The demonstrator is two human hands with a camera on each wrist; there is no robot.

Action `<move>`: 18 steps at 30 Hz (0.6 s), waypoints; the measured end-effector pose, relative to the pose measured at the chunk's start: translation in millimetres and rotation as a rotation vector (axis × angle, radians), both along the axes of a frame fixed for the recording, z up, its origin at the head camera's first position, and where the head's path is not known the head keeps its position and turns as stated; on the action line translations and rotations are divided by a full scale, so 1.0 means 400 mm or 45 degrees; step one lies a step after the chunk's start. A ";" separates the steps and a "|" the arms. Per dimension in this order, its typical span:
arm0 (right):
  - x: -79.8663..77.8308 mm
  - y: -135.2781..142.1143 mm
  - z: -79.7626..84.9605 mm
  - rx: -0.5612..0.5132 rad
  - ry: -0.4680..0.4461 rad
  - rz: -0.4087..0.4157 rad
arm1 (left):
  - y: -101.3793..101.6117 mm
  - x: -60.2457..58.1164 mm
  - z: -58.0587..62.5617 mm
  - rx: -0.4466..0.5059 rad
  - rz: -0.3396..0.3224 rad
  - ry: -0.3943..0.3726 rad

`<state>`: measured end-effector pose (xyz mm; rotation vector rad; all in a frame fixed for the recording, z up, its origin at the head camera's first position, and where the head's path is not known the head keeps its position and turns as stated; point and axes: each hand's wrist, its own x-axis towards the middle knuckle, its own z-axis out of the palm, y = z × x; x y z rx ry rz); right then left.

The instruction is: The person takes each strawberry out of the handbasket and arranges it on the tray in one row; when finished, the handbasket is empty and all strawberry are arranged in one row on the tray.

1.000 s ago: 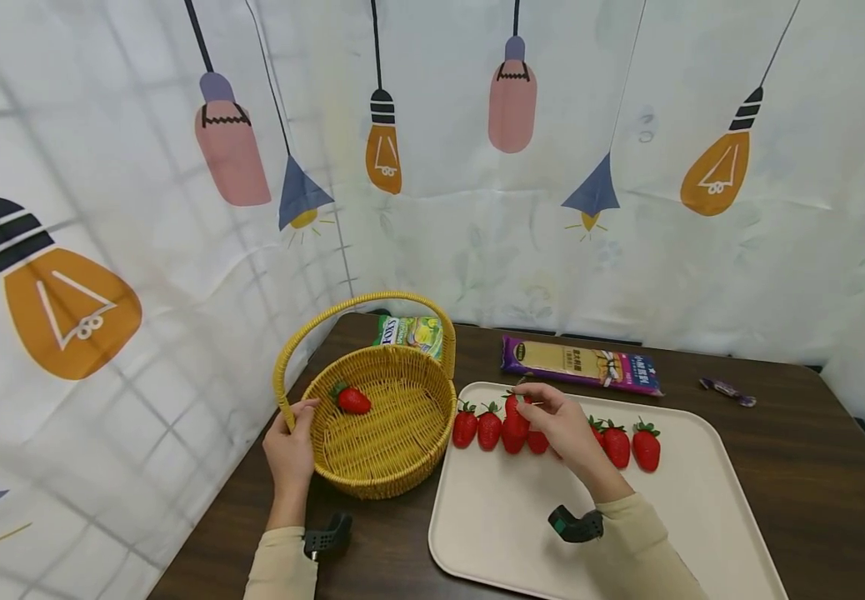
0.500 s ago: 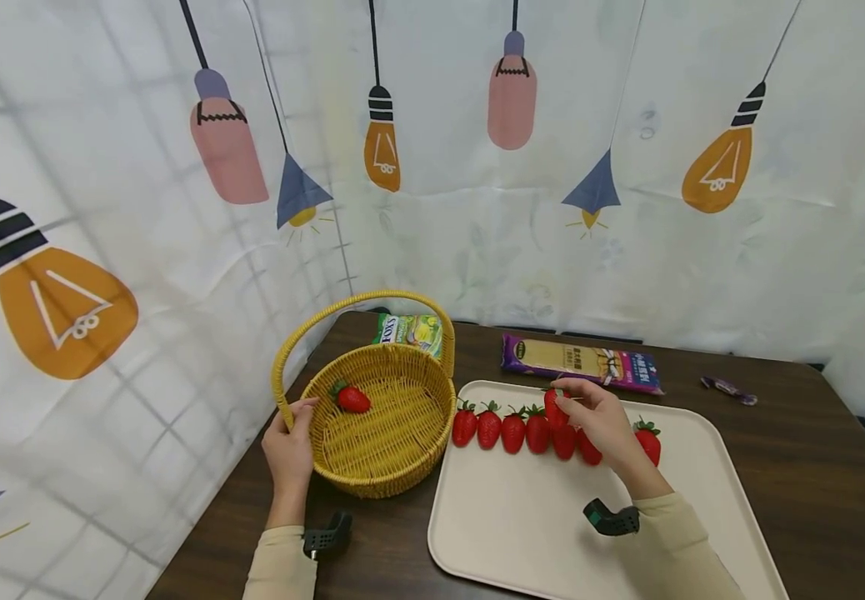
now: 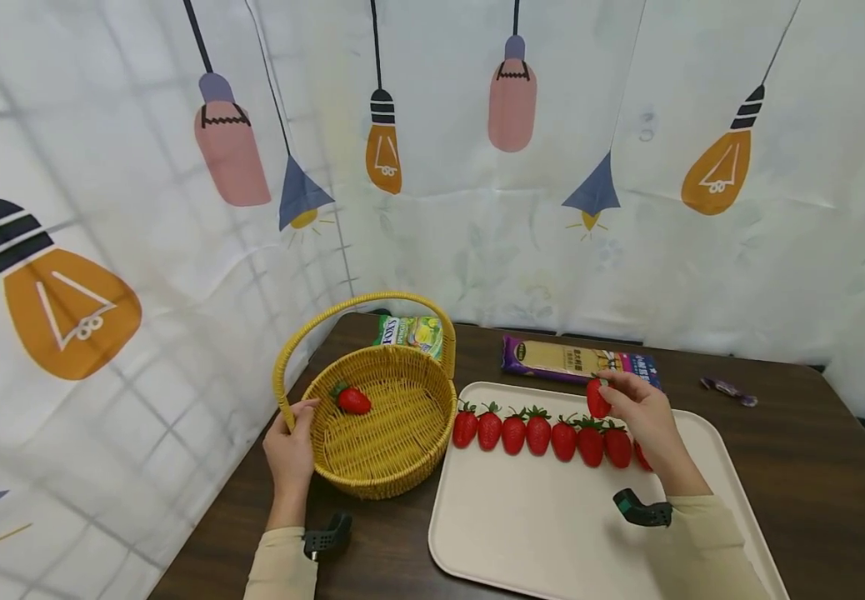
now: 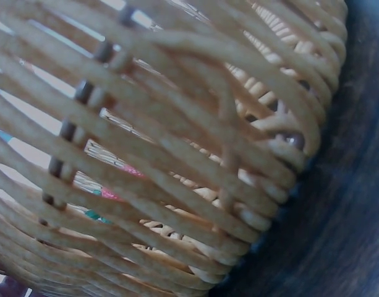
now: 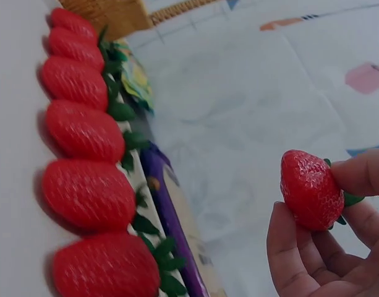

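Note:
My right hand pinches a strawberry by its leafy end, held above the tray's far right part. Below it a row of several strawberries lies along the back of the cream tray, leaves pointing away from me. The rightmost one is partly covered by the hand. At the left, my left hand grips the rim of the yellow wicker basket near the foot of its handle. One strawberry lies inside, against the basket's left side. Only the basket's woven wall fills the left wrist view.
Behind the tray lies a purple pasta packet. A green and yellow candy bag sits behind the basket, and a small purple wrapped candy lies at the back right. A printed curtain hangs behind the dark table.
My right hand has moved rightward along the row with the pinched strawberry, uncovering the strawberries in the middle. The left hand and the basket have stayed in place.

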<state>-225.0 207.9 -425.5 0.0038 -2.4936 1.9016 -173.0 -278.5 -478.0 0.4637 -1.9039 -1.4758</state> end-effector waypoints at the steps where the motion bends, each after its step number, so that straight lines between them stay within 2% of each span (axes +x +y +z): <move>1: -0.001 0.011 0.000 -0.002 0.005 -0.014 | 0.000 -0.001 -0.001 -0.001 0.001 0.002; 9: -0.006 0.094 0.000 -0.028 0.032 -0.128 | 0.002 -0.003 0.001 -0.009 0.006 0.011; 15: -0.003 0.152 0.001 -0.097 0.050 -0.153 | 0.002 -0.002 0.004 -0.007 0.008 0.007; 18: -0.001 0.175 0.001 -0.047 0.047 -0.166 | 0.001 -0.001 0.003 -0.008 0.009 0.016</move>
